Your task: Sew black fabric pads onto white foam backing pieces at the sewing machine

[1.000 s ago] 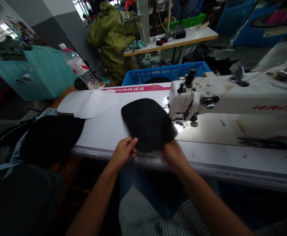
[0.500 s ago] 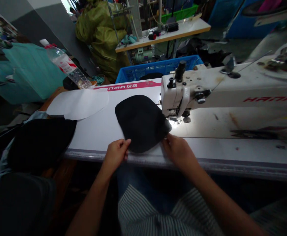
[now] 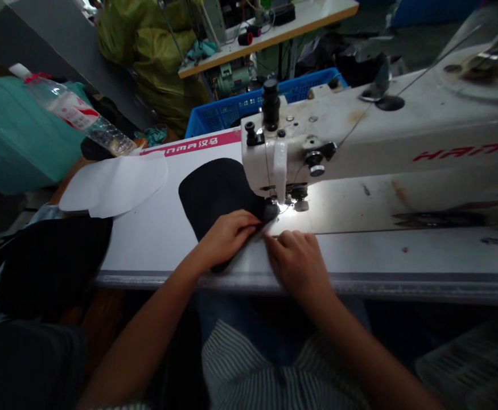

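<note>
A black fabric piece (image 3: 214,188) with rounded corners lies on the white sewing table, its right corner beside the lit presser foot of the sewing machine (image 3: 266,154). My left hand (image 3: 229,236) rests over the near part of this piece, thumb and fingers closed on its edge close to the foot. Just right of it, my right hand (image 3: 297,262) is curled, its fingertips pinching at the piece's pale near edge. The two hands almost touch below the needle area. My left hand hides part of the fabric.
White sheets (image 3: 116,182) lie at the table's left, by a tilted plastic bottle (image 3: 78,114). More black pieces (image 3: 54,265) sit at the left edge. Behind stands a blue crate (image 3: 223,111). Dark scissors-like tools (image 3: 440,219) lie under the machine arm.
My left hand has moved from the piece's lower left edge right and up towards the presser foot. The fabric's right corner is now closer to the foot. My head view has shifted.
</note>
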`<action>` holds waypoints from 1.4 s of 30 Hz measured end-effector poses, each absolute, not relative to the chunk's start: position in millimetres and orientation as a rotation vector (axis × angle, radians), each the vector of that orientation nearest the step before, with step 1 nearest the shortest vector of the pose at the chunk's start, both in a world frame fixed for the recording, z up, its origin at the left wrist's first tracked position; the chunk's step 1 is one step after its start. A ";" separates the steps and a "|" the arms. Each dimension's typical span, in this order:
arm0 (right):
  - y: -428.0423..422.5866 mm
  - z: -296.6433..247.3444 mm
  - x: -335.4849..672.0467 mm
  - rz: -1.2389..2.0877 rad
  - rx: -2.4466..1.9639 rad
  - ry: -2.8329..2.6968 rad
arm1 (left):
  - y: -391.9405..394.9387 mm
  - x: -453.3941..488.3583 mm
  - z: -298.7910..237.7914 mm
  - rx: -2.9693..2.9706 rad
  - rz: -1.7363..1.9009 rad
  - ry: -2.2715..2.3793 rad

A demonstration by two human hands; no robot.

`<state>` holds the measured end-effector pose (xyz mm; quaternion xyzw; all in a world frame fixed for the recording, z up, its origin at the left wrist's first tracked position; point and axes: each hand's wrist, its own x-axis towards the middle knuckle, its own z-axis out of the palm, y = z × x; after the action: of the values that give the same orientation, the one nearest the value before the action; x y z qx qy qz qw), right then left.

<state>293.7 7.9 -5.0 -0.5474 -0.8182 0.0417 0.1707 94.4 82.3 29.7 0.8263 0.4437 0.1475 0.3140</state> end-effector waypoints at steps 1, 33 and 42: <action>7.8 -5.1 294.1 0.118 -1.552 -2.313 | 86.3 89.4 29.3 2.060 0.442 1.221; 29.0 -2.9 306.9 0.195 -1.699 -2.310 | 68.0 97.1 18.5 2.898 0.061 1.177; 54.2 -0.4 309.3 0.094 -1.755 -2.286 | 76.2 135.3 22.1 2.753 0.090 1.418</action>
<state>309.3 54.2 -0.4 -0.6035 -0.7862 0.0322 0.1289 135.3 76.2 22.1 0.8884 0.4576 0.0291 0.0218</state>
